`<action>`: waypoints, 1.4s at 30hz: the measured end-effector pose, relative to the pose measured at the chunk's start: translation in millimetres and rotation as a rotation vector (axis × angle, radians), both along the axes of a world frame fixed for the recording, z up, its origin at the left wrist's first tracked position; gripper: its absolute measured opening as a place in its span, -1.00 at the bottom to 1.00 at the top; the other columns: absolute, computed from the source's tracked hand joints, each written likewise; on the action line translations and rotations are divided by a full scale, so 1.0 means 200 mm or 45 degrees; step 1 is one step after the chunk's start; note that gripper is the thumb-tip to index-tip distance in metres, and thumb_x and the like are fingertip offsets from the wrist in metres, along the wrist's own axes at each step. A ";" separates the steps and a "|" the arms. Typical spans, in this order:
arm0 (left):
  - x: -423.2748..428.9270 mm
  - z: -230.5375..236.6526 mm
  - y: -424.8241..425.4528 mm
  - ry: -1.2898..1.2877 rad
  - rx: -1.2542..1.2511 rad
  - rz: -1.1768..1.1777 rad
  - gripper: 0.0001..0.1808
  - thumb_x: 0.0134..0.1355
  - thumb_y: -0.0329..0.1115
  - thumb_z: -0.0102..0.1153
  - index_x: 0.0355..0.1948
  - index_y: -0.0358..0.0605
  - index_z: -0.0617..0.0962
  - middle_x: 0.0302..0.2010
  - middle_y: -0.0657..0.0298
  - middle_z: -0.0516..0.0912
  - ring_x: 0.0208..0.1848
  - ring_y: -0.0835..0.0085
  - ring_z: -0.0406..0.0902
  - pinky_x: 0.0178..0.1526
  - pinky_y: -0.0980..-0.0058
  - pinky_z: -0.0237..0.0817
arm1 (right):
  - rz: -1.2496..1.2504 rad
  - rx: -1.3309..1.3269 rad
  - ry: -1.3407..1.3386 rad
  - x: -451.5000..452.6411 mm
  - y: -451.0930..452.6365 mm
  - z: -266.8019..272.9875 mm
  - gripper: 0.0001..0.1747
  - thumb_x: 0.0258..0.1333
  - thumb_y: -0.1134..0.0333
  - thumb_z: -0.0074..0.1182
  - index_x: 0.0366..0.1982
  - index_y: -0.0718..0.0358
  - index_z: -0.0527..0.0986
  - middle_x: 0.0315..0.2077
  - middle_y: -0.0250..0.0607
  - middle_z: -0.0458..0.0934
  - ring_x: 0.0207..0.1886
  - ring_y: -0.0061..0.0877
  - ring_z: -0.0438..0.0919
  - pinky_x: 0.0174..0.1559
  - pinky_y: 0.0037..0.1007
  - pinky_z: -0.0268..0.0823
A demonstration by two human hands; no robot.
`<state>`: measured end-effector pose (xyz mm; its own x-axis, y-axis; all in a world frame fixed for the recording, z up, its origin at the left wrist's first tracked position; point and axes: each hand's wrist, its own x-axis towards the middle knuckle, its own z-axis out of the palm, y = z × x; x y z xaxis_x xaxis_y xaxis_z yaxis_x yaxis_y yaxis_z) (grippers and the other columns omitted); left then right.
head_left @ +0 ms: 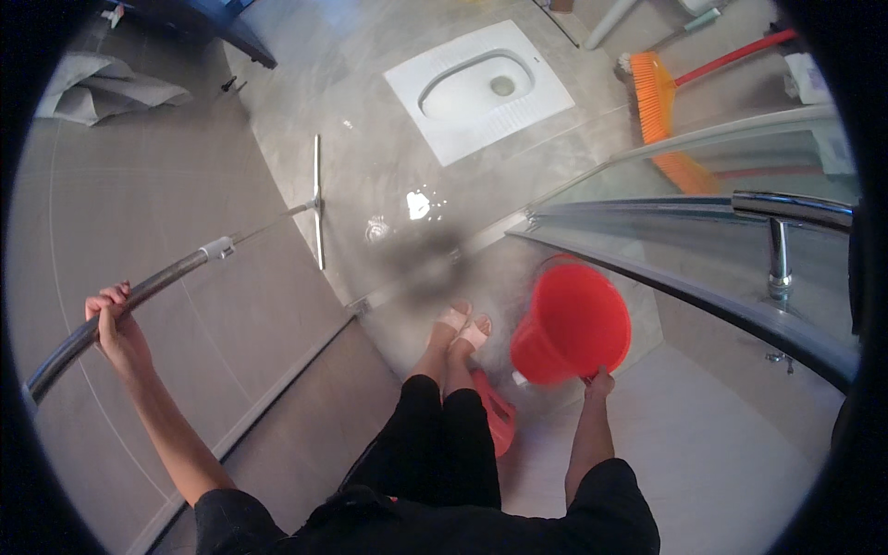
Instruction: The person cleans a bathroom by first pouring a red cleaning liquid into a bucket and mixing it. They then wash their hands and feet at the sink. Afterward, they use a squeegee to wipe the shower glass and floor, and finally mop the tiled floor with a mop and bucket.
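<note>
My left hand (119, 325) is wrapped around the metal pole (170, 276) of a floor squeegee. Its long thin blade (318, 239) lies at the foot of the left wall, on the wet floor tiles. On the other side, my right hand (599, 383) grips the near rim of a red plastic bucket (572, 316). The bucket is tilted, its mouth facing up and to the right, and I see no contents in it. Beside my legs stands another red plastic thing (498, 420), partly hidden by my trousers.
A white squat toilet (479, 90) is set in the floor ahead. A glass shower door (666, 243) with a chrome handle (791, 208) stands at right. Behind the glass rests an orange broom (655, 104). A grey towel (104, 90) hangs at upper left. A dark smudge blurs mid-view.
</note>
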<state>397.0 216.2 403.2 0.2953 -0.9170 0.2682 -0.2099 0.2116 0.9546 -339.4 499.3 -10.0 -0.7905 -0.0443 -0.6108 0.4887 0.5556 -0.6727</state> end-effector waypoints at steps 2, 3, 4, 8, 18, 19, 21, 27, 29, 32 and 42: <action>0.05 0.01 0.01 0.012 -0.007 -0.021 -0.91 0.15 -0.47 -0.04 -0.46 -0.10 0.35 -0.41 0.22 0.41 -0.19 0.34 0.35 0.15 0.20 0.10 | -0.274 0.006 -0.089 -0.02 -0.08 -0.01 -0.74 0.09 0.25 -0.02 -0.36 0.35 0.42 -0.49 -0.21 0.51 -0.56 -0.35 0.49 -0.60 -0.39 0.34; 0.05 0.01 0.01 0.013 -0.005 -0.009 -0.92 0.14 -0.48 -0.04 -0.47 -0.11 0.35 -0.41 0.22 0.41 -0.18 0.33 0.36 0.15 0.20 0.11 | -0.348 -0.117 -0.146 -0.01 -0.10 -0.05 -0.72 0.10 0.27 -0.03 -0.27 0.35 0.39 -0.38 -0.15 0.49 -0.43 -0.31 0.49 -0.46 -0.29 0.38; 0.06 0.00 0.01 0.018 -0.007 0.010 -0.92 0.13 -0.49 -0.04 -0.47 -0.12 0.36 -0.41 0.22 0.42 -0.18 0.33 0.36 0.15 0.20 0.11 | -0.415 -0.244 -0.200 -0.01 -0.13 -0.13 -0.68 0.10 0.28 -0.04 -0.17 0.36 0.37 -0.26 -0.09 0.47 -0.31 -0.28 0.49 -0.33 -0.19 0.42; 0.06 0.02 0.01 -0.040 0.005 0.037 -0.92 0.11 -0.54 -0.09 -0.49 -0.14 0.35 -0.43 0.20 0.42 -0.22 0.32 0.36 0.13 0.22 0.15 | -0.546 -0.356 -0.418 0.11 -0.35 -0.26 -0.61 0.16 0.24 -0.12 -0.03 0.31 0.34 -0.09 -0.12 0.43 -0.03 -0.22 0.40 -0.05 0.00 0.35; -0.31 0.02 -0.05 -0.086 -0.083 0.130 -0.89 0.10 -0.55 -0.12 -0.53 -0.14 0.34 -0.46 0.21 0.46 -0.31 0.41 0.41 -0.05 0.34 0.28 | 0.515 0.213 -0.545 0.44 -0.39 -0.08 -0.66 0.10 0.17 -0.03 -0.14 0.22 0.42 -0.37 -0.17 0.53 -0.34 -0.36 0.52 -0.22 -0.29 0.38; -0.38 0.02 -0.09 -0.139 -0.108 0.181 -0.89 0.07 -0.56 -0.12 -0.55 -0.14 0.34 -0.48 0.23 0.45 -0.32 0.43 0.41 -0.08 0.37 0.29 | 1.018 0.260 -0.349 0.51 -0.43 0.01 -0.67 0.10 0.20 -0.01 -0.12 0.21 0.42 -0.34 -0.17 0.54 -0.32 -0.38 0.52 -0.22 -0.31 0.38; -0.46 0.08 -0.10 -0.101 -0.085 0.249 -0.86 0.02 -0.63 -0.09 -0.56 -0.13 0.34 -0.51 0.26 0.44 -0.36 0.47 0.41 -0.15 0.42 0.28 | 1.859 0.125 -0.027 0.79 -0.60 0.37 -0.71 0.08 0.26 0.02 -0.19 0.27 0.49 -0.35 -0.20 0.58 -0.32 -0.47 0.56 -0.21 -0.37 0.40; -0.63 -0.23 -0.40 -0.022 0.148 0.104 -0.85 -0.04 -0.61 0.05 -0.56 -0.12 0.40 -0.53 0.35 0.44 -0.46 0.57 0.36 -0.41 0.60 0.21 | 1.975 -0.923 -0.477 1.42 -1.39 1.98 -0.44 0.04 0.40 0.14 0.09 0.34 0.28 -0.04 -0.18 0.42 0.03 -0.48 0.40 0.09 -0.42 0.23; -0.59 -0.48 -0.40 -0.539 0.277 0.143 -0.94 -0.04 -0.56 0.07 -0.51 -0.21 0.45 -0.49 0.30 0.52 -0.43 0.56 0.41 -0.41 0.55 0.23 | 2.049 -1.404 -0.310 1.57 -1.59 2.50 -0.23 -0.07 0.27 0.26 0.16 0.32 0.18 0.06 -0.13 0.33 0.15 -0.40 0.32 0.17 -0.32 0.15; -0.95 -0.35 -0.44 -0.713 0.138 -0.077 -0.87 -0.07 -0.52 0.07 -0.42 -0.25 0.47 -0.42 0.11 0.57 -0.37 0.31 0.51 -0.34 0.39 0.29 | 1.834 -2.010 -0.238 1.60 -1.83 2.97 0.06 -0.28 0.08 0.36 0.22 0.31 0.07 0.12 -0.01 0.22 0.16 -0.19 0.29 0.20 -0.13 0.09; -1.03 0.02 -0.75 -0.446 0.269 -0.526 -0.88 -0.09 -0.52 0.03 -0.49 -0.17 0.39 -0.54 0.04 0.50 -0.40 0.03 0.48 -0.38 0.25 0.27 | 2.378 -2.417 -0.889 1.60 -2.35 3.53 -0.75 -0.23 0.37 0.36 -0.54 0.34 0.51 -0.73 -0.24 0.46 -0.69 -0.47 0.45 -0.58 -0.39 0.34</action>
<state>190.9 65.7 408.0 -0.1720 -0.9815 0.0843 -0.4616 0.1558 0.8733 -18.5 30.2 696.3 0.6133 -0.3914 0.6861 0.7099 -0.1079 -0.6960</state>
